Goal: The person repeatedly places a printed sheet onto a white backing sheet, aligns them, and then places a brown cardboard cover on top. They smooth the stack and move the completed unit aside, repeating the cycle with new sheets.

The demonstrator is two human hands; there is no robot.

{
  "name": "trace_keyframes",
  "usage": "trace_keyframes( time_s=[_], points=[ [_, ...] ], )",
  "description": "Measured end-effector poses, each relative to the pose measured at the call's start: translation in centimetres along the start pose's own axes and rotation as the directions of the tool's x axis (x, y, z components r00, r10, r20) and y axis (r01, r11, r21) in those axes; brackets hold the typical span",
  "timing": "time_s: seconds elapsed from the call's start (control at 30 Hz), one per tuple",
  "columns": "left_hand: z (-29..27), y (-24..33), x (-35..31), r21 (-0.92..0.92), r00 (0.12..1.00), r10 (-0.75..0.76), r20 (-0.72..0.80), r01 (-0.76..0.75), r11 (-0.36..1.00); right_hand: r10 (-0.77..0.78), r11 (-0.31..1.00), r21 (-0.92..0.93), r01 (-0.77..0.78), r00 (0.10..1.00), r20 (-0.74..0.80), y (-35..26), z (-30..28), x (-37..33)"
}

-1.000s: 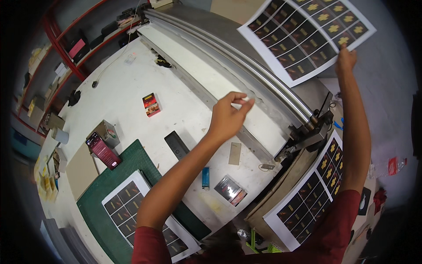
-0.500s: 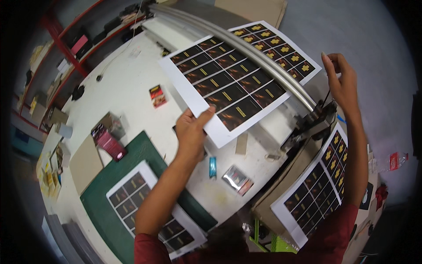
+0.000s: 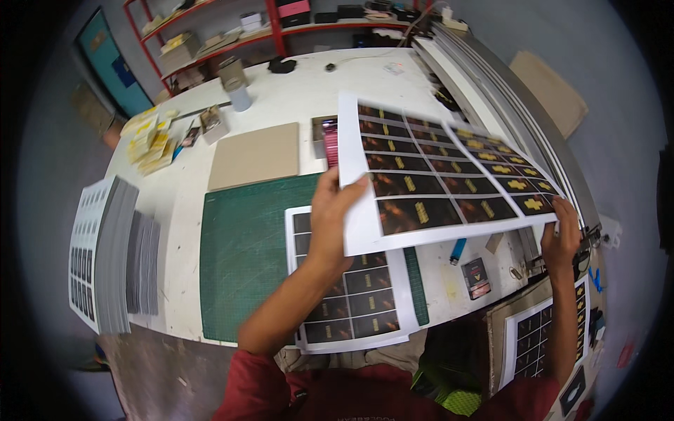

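A large white paper sheet, printed with dark rectangles and yellow crosses [image 3: 439, 172], is held up above a white-topped table [image 3: 179, 259], between the person's hands. The left hand [image 3: 331, 214] grasps its blank left margin, thumb on top; the right hand [image 3: 562, 235] pinches its near right corner. The sheet slants and bends slightly between them.

The left hand's fingers under the paper are hidden, and motion blur softens the sheet's far edge. The sheet also covers much of the table's right half and part of a pink-red upright object [image 3: 330, 140], too cut off to identify. Below, a stack of white sheets with dark printed rectangles [image 3: 372, 302] is partly covered by the left forearm and the raised sheet; it lies on a green cutting mat [image 3: 242, 259], at the table's near edge. The right forearm crosses more printed sheets [image 3: 530, 337] beyond the near right corner.

Along the right edge runs a long machine with steel rollers [image 3: 509, 91], close by the sheet's right side. A tall stack of pale sheets [image 3: 112, 259] stands at the left edge, with a strip of tabletop between it and the mat. A flat tan board [image 3: 256, 154] lies just beyond the mat, and white tabletop stretches from there toward the far edge.
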State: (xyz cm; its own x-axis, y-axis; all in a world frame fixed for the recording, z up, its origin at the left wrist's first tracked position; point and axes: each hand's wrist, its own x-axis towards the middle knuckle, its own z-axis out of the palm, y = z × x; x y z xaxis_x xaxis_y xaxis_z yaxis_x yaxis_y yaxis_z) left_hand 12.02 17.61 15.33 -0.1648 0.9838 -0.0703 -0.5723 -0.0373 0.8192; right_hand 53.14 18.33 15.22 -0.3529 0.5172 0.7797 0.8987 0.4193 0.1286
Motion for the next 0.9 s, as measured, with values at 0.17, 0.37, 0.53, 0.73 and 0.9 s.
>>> trace_keyframes(
  time_s=[0.17,0.37,0.53,0.73,0.9],
  points=[
    [-6.9,5.7,-4.6,-0.037,0.877,0.474,-0.080,-0.478,0.878,-0.182,0.967,0.205,0.153,0.975,0.126,-10.5,-8.3,10.7],
    [-14.1,11.2,-12.9,0.142,0.636,0.771,-0.031,-0.760,0.634,-0.195,0.824,0.565,-0.044,0.914,0.356,-17.2,-9.1,21.0],
    [-19.7,13.8,-13.6,0.575,0.819,0.555,-0.145,-0.387,0.721,-0.307,0.721,0.614,-0.322,0.646,0.699,-21.6,4.0,21.8],
    [-30.5,8.3,-10.7,0.690,0.898,0.234,-0.372,0.098,0.717,-0.349,0.707,0.599,-0.376,0.552,0.757,-28.7,19.8,12.5],
    [-37.6,3.9,-8.9,0.783,0.900,0.247,-0.359,0.146,0.605,-0.407,0.688,0.683,-0.244,0.650,0.642,-30.5,23.0,9.5]
  ],
)
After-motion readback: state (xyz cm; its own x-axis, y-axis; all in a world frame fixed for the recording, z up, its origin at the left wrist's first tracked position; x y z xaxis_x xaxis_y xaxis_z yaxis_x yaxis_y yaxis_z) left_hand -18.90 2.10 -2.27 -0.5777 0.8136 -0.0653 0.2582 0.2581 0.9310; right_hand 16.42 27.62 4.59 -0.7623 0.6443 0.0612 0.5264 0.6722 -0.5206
